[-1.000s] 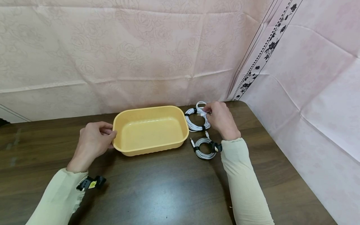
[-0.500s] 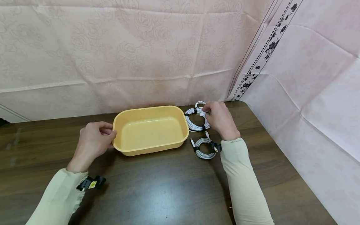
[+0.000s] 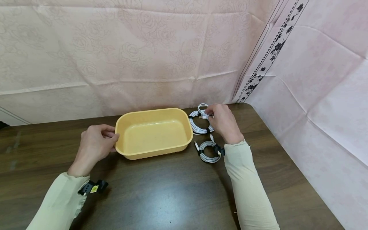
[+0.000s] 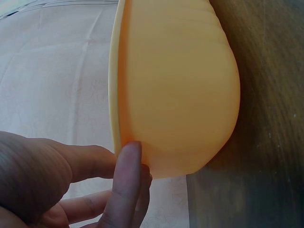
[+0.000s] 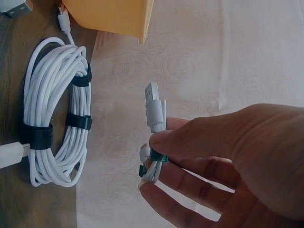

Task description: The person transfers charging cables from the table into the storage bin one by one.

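My left hand (image 3: pixel 97 143) pinches the left end of a yellow plastic basin (image 3: pixel 155 137). In the left wrist view, thumb and fingers meet at the rim of that basin (image 4: pixel 180 90). My right hand (image 3: pixel 225 124) is beyond the basin's right end. The right wrist view shows its thumb and fingers pinching a small bundled white USB cable (image 5: pixel 153 118), bound with a green tie, its metal plug pointing up. In the head view this cable's loop (image 3: pixel 202 106) overlaps a larger white cable coil (image 3: pixel 198 130) with black straps, which lies on the table.
A grey-white cable coil (image 3: pixel 209 158) with black straps lies nearer on the dark wooden table (image 3: pixel 161 191), beside my right wrist. Floral cloth (image 3: pixel 138 57) hangs right behind the basin, and another cloth (image 3: pixel 322 83) hangs along the table's right side.
My right hand has shifted slightly left, and the small USB cable with it. The left hand and the basin have stayed in place.
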The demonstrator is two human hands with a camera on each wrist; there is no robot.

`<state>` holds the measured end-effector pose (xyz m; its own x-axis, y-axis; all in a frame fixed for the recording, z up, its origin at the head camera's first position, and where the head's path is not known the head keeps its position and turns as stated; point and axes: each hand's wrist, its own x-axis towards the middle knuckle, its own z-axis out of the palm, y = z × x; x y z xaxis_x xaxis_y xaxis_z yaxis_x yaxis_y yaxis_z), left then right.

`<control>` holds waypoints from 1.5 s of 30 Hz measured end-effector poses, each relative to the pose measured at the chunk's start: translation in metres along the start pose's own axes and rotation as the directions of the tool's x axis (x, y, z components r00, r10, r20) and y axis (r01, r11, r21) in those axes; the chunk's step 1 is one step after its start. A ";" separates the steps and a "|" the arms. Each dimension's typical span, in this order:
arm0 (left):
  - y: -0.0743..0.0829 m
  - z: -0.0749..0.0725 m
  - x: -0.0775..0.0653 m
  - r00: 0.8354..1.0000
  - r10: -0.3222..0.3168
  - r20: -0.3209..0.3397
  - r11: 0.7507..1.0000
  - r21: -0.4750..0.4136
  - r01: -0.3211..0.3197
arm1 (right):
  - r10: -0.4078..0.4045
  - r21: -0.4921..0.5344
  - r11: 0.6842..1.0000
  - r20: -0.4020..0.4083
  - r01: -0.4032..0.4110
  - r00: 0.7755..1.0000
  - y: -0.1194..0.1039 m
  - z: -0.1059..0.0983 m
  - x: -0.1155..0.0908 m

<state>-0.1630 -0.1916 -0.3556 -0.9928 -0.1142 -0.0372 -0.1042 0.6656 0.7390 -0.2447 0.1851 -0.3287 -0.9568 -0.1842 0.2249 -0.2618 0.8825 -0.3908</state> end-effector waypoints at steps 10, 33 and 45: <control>0.000 0.000 0.000 1.000 0.004 -0.005 1.000 -0.001 -0.004 | -0.008 -0.005 1.000 -0.017 0.008 1.000 -0.003 0.001 0.000; 0.000 0.001 0.000 1.000 0.001 -0.009 1.000 0.006 -0.001 | -0.011 -0.009 1.000 -0.001 0.011 1.000 -0.009 0.001 0.000; 0.001 0.001 0.001 1.000 -0.016 0.006 1.000 0.001 0.016 | -0.033 -0.004 0.999 -0.004 0.033 0.999 -0.011 0.000 -0.001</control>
<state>-0.1641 -0.1903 -0.3561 -0.9914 -0.1201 -0.0528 -0.1198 0.6644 0.7378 -0.2406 0.1753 -0.3247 -0.9472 -0.2111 0.2413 -0.2923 0.8777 -0.3797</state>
